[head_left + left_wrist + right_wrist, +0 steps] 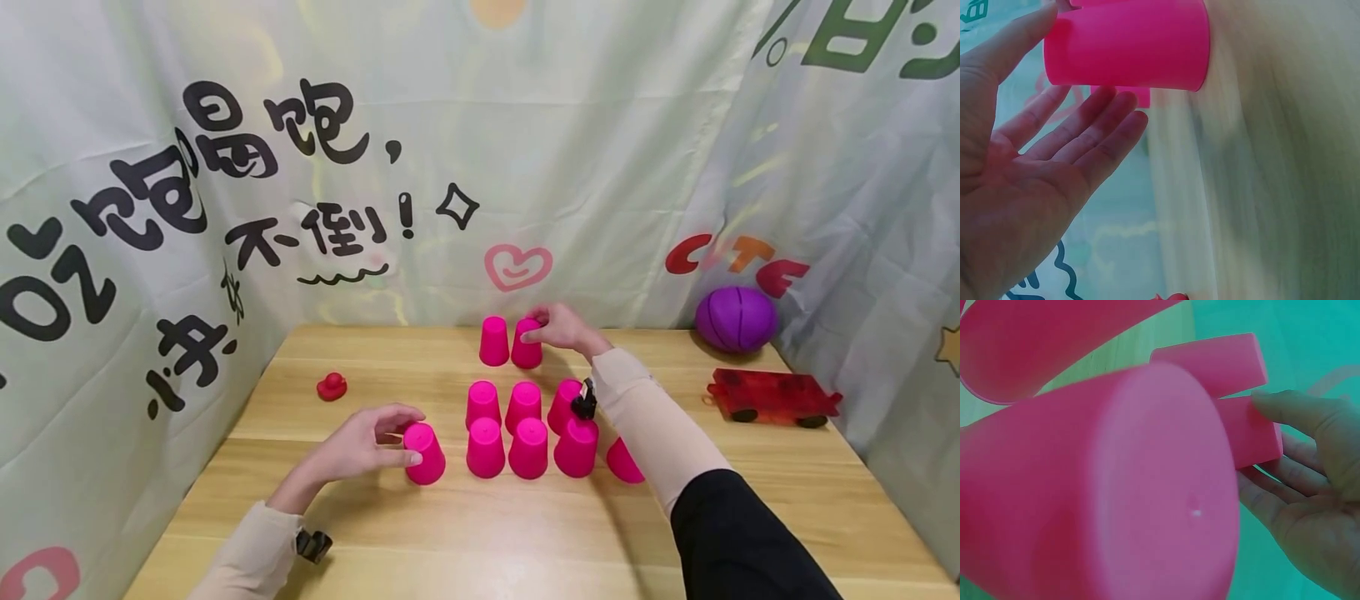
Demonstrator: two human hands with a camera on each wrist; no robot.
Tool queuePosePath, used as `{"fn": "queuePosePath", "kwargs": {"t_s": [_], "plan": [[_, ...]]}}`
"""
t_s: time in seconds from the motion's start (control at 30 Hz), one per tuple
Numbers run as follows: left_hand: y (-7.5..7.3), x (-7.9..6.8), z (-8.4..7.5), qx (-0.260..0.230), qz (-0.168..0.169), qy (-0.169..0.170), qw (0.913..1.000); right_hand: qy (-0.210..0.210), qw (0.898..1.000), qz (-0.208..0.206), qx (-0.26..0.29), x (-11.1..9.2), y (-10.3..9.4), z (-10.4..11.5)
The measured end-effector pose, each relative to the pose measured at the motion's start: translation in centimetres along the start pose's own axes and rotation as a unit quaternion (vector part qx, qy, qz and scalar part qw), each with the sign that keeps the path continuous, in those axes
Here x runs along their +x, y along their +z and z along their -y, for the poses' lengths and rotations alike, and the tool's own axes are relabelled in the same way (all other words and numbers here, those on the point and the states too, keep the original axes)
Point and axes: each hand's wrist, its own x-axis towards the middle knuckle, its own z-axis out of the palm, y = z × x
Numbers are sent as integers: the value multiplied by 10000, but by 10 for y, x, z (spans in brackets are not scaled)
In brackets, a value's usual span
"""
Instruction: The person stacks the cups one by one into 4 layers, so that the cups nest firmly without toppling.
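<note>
In the head view my left hand (367, 446) holds an upside-down pink cup (426, 458) at the left end of the front row, thumb on the near side and fingers beyond. The left wrist view shows this cup (1129, 47) between thumb and fingers. Farther back, my right hand (562, 327) pinches another upside-down pink cup (527, 350), beside a matching cup (494, 342). Between the hands stand several more inverted pink cups in two rows, including a front cup (486, 450) and one behind it (483, 404). My right forearm partly covers the rightmost cup (624, 462).
A small red duck-like toy (332, 387) lies on the wooden table (480, 542) at the left. At the right are a purple ball (737, 320) and a red toy car (774, 397). A printed cloth (600, 167) hangs around the table's back and sides.
</note>
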Motion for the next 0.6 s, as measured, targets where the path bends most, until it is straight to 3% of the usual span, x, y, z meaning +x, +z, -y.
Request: {"fn": "queuePosePath", "kwargs": {"t_s": [0.6], "plan": [[6,-5,0,-150,-6,-57,9999,51,9999,-21,147,3,3,-5]]}}
